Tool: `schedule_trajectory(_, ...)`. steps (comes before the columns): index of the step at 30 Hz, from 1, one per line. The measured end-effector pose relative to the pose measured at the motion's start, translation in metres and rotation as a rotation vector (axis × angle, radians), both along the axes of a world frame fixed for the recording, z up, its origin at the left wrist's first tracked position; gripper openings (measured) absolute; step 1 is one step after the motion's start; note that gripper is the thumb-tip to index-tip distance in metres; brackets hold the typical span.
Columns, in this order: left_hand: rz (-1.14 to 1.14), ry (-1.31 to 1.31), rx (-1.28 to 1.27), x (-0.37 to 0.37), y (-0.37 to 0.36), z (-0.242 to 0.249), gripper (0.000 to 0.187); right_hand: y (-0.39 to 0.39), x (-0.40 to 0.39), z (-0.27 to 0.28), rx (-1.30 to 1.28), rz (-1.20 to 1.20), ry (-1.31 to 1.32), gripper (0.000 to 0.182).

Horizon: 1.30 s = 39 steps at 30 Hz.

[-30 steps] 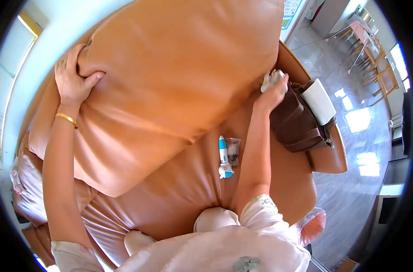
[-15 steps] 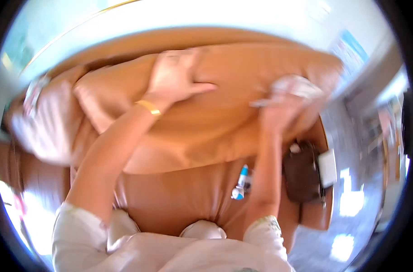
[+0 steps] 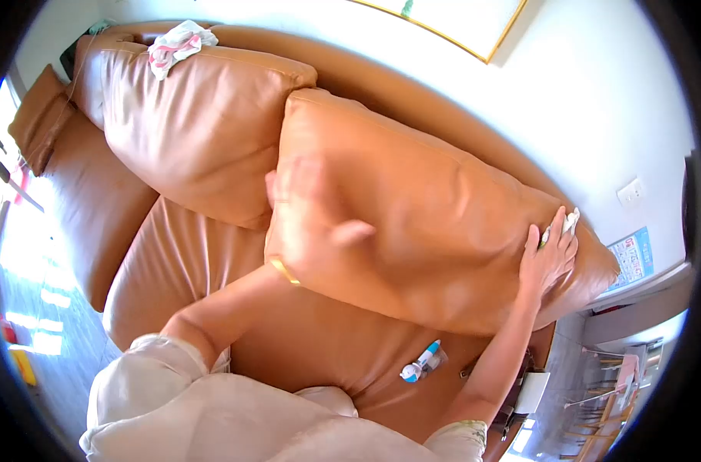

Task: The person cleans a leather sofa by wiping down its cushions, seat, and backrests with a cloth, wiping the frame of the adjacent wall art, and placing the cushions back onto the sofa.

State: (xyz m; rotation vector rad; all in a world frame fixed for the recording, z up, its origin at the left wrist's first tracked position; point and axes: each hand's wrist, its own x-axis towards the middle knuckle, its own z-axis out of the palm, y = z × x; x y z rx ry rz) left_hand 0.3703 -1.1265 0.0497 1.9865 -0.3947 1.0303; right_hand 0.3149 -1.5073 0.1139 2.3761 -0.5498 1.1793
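Note:
My left hand (image 3: 308, 204), a gold bracelet (image 3: 285, 272) at its wrist, is blurred by motion in front of the left part of a tan leather back cushion (image 3: 419, 223). Its thumb stands apart from the fingers and nothing shows in it. At the cushion's right end, my right hand (image 3: 549, 258) presses a white cloth (image 3: 570, 222) against the leather. Most of that cloth is hidden under the fingers. Below the cushion, a white and blue bottle (image 3: 421, 362) lies on the sofa seat (image 3: 304, 331).
A second back cushion (image 3: 196, 123) leans at the left, with a white and pink cloth (image 3: 179, 48) on its top. A dark bag with a white box (image 3: 532, 393) is partly behind my right arm. A framed picture (image 3: 473, 31) and a wall socket (image 3: 630, 192) are on the wall.
The view has swung, bringing the left cushion and picture frame into sight. My right hand has moved with its cloth to the cushion's right end. The back cushion now leans more upright.

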Motion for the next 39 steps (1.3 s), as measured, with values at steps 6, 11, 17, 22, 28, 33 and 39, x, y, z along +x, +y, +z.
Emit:
schedule_trajectory(6,-0.047,0.491,-0.358,0.057,0.035,-0.049,0.090,0.003,0.001,0.020,-0.150,0.259,0.008,0.035)
schedule_trajectory(11,-0.147,0.515,-0.248,0.074,0.025,-0.002,0.082,0.001,-0.019,0.031,-0.188,0.446,-0.127,0.031)
schedule_trajectory(17,-0.039,0.648,-0.043,0.121,0.022,-0.039,0.106,0.013,0.026,-0.001,-0.141,0.239,-0.112,0.033)
schedule_trajectory(22,-0.075,0.537,-0.110,0.095,0.046,-0.042,0.114,0.008,0.023,-0.003,-0.167,0.324,-0.164,0.031)
schedule_trajectory(28,0.063,0.545,-0.157,0.065,0.033,-0.040,0.100,0.011,0.011,-0.009,0.013,0.282,-0.142,0.035)
schedule_trajectory(33,0.061,-0.113,0.339,0.058,0.032,-0.060,0.083,0.078,0.015,-0.051,0.003,0.047,-0.361,0.028)
schedule_trajectory(39,0.085,-0.163,0.534,0.119,0.019,-0.055,0.087,0.226,-0.008,-0.197,0.513,0.623,0.166,0.041)
